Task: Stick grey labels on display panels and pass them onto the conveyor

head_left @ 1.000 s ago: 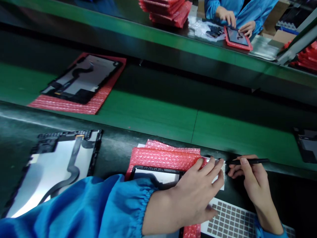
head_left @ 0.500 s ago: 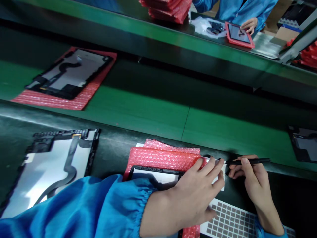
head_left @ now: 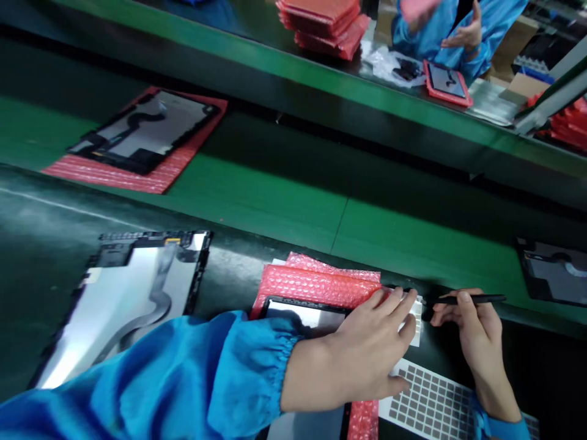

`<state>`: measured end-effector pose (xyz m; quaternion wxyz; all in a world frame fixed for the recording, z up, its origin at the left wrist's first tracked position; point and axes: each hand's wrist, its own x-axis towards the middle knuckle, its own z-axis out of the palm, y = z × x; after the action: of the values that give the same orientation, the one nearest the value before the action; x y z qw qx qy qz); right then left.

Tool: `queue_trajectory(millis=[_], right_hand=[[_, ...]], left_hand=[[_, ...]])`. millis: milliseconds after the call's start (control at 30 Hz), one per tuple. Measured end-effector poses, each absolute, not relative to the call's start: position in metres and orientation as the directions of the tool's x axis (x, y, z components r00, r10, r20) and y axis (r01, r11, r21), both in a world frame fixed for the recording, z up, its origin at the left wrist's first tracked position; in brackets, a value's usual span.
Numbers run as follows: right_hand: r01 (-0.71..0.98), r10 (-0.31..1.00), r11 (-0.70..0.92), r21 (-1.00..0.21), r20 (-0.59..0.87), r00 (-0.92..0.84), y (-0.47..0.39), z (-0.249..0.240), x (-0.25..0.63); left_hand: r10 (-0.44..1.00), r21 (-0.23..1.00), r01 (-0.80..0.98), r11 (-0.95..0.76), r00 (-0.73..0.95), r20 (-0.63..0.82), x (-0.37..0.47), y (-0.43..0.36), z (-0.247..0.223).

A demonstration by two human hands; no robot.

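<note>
My left hand [head_left: 362, 354] lies palm down with fingers stretched out, its fingertips on a small white sticker sheet [head_left: 416, 330]. Under its palm and forearm is a black-framed tablet screen panel [head_left: 305, 315], resting on red bubble wrap [head_left: 316, 284] and partly hidden. My right hand [head_left: 477, 324] is closed round a slim black tweezer-like tool [head_left: 481, 299]. The tool points left, its tip close to the small sheet's top right corner; whether they touch I cannot tell. Below both hands lies a white sheet of grey square stickers [head_left: 431, 400].
At left lies another screen panel [head_left: 132, 293] with a ribbon cable. On the green conveyor, one panel [head_left: 151, 131] rests on red bubble wrap and another panel [head_left: 559, 272] lies far right. Across it, a co-worker [head_left: 468, 36] stands beside stacked red bubble-wrap packs [head_left: 321, 24].
The view has shifted slightly. My hands keep nearly the same pose at the small sheet. The co-worker's hands have lifted off the panel in front of them, and something pink appears there, blurred.
</note>
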<state>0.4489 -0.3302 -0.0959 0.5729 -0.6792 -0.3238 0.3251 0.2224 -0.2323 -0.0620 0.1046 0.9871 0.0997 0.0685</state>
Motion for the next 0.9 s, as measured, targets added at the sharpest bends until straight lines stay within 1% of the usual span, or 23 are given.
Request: queue_trajectory(millis=[167,267,367,533,733,800,900], right_hand=[[0.051,0.798,-0.08,-0.995,-0.033,0.602,-0.335,-0.07,0.428],[0.04,0.808,-0.055,-0.998,-0.021,0.588,-0.336,-0.053,0.392],[0.027,0.842,-0.036,-0.999,-0.016,0.539,-0.331,-0.044,0.344],[0.069,0.896,-0.163,-0.984,-0.119,0.428,-0.324,-0.052,0.275],[0.114,0.89,-0.322,-0.94,-0.259,0.376,-0.329,-0.079,0.244],[0.128,0.889,-0.351,-0.928,-0.287,0.356,-0.331,-0.086,0.242],[0.169,0.893,-0.36,-0.918,-0.286,0.347,-0.332,-0.091,0.243]], left_hand=[[0.207,0.146,0.173,-0.974,0.944,0.259,0.175,-0.252,-0.038],[0.187,0.161,0.145,-0.976,0.94,0.286,0.13,-0.277,-0.045],[0.196,0.196,0.148,-0.969,0.947,0.254,0.087,-0.299,-0.067],[0.367,0.221,0.326,-0.919,0.912,0.183,0.054,-0.318,-0.093],[0.437,0.179,0.418,-0.891,0.896,0.081,0.053,-0.319,-0.08],[0.467,0.191,0.45,-0.873,0.883,0.054,0.054,-0.32,-0.074],[0.505,0.231,0.49,-0.84,0.863,0.008,0.055,-0.324,-0.067]])
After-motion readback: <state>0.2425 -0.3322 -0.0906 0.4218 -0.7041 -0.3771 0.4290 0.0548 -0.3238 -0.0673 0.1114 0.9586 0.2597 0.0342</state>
